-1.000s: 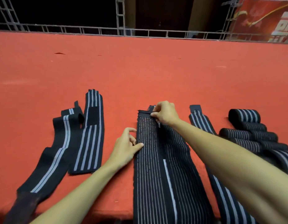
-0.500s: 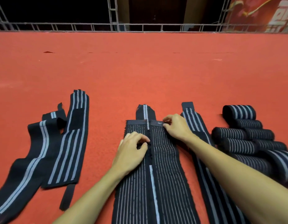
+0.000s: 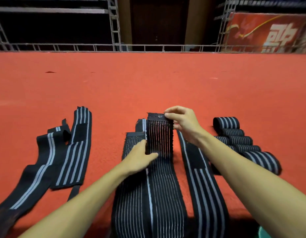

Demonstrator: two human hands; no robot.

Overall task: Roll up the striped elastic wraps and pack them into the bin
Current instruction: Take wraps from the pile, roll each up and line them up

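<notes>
A black wrap with thin white stripes (image 3: 160, 140) lies in front of me, its far end lifted off the red surface. My right hand (image 3: 183, 121) pinches that raised end at its top right corner. My left hand (image 3: 140, 158) presses flat on the wraps lower down, thumb against the lifted strip. A second thin-striped wrap (image 3: 131, 194) lies beside it on the left. To the right runs a wide-striped wrap (image 3: 205, 186). Several rolled wraps (image 3: 234, 138) sit in a row at the right. No bin is in view.
Two flat wide-striped wraps (image 3: 69, 152) lie on the left of the red carpeted surface (image 3: 148, 83). A metal truss rail (image 3: 148, 48) runs along the far edge, with a red banner (image 3: 268, 31) behind. Something teal (image 3: 263, 233) shows at the bottom right.
My right hand has lifted the far end of the thin-striped wrap up off the surface. My left hand shifted slightly and now presses beside the raised strip. The camera tilted upward.
</notes>
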